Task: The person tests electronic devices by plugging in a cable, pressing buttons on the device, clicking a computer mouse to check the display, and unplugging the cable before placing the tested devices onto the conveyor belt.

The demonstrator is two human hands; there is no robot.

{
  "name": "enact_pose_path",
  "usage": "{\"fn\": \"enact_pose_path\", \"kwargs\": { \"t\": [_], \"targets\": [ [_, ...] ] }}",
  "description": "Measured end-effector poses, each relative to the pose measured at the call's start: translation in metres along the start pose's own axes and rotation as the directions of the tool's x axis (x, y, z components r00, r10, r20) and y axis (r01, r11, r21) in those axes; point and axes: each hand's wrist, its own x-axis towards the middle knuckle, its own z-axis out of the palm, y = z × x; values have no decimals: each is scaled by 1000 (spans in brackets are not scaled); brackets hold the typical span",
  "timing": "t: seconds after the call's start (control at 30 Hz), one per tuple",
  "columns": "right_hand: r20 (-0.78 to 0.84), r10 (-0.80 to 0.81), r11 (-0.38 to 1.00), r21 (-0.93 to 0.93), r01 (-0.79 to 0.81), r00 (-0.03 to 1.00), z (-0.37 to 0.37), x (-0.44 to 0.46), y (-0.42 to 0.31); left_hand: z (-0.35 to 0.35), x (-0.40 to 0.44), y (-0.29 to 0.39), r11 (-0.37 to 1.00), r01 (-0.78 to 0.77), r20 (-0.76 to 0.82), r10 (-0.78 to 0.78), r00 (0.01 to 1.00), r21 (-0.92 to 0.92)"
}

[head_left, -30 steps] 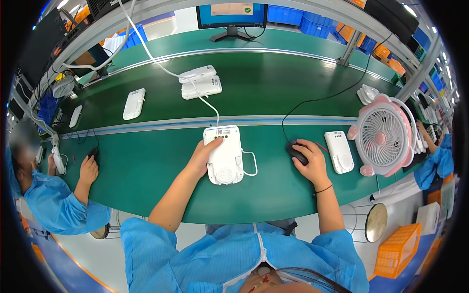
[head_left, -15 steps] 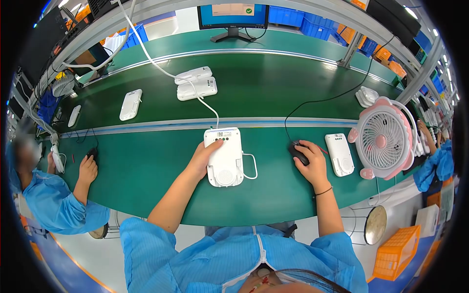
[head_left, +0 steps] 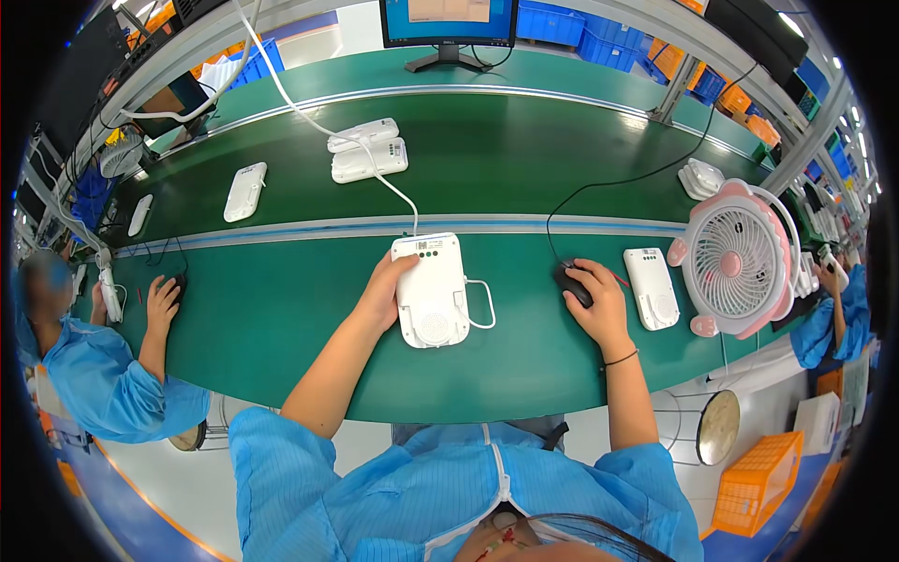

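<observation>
My left hand (head_left: 382,292) grips the left edge of a flat white plastic device (head_left: 431,304), its thumb on the front near a row of green dots. The device has a label at the top, a round disc at the bottom and a white cable loop on its right side. A white cable (head_left: 398,192) runs down to its top edge. My right hand (head_left: 597,304) rests over a black computer mouse (head_left: 573,284), fingers curled round it. Another white device (head_left: 652,288) lies on the green table just right of that hand.
More white devices (head_left: 370,161) lie on the dark green belt (head_left: 487,159) beyond a metal rail. A pink and white fan (head_left: 732,262) stands at right. At the back is a monitor (head_left: 449,23). Co-workers sit left and right; the left one's hand (head_left: 161,304) is by a mouse.
My left thumb has moved off the green dots toward the device's edge. The green check mark has gone from the monitor. Devices on the belt sit slightly farther left.
</observation>
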Motion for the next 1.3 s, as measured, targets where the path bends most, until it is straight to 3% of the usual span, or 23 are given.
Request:
{"fn": "enact_pose_path", "kwargs": {
  "t": [0.07,0.27,0.4,0.5,1.3],
  "targets": [
    [2,-9,1000,7,9,1000,0,0,1,-5,5,-5,999,-9,-31,8,999,-45],
    [9,8,1000,28,-8,1000,-1,0,4,0,0,-4,997,-3,-31,5,1000,72],
    [24,-2,1000,23,1,1000,-1,2,2,-3,1,-4,999,-7,41,5,999,54],
    [30,14,999,35,-15,999,0,2,3,-1,0,-5,989,-23,30,19,999,149],
    [56,43,998,46,-45,998,0,3,3,11,-4,-2,965,-17,-32,26,999,263]
  ]
}}
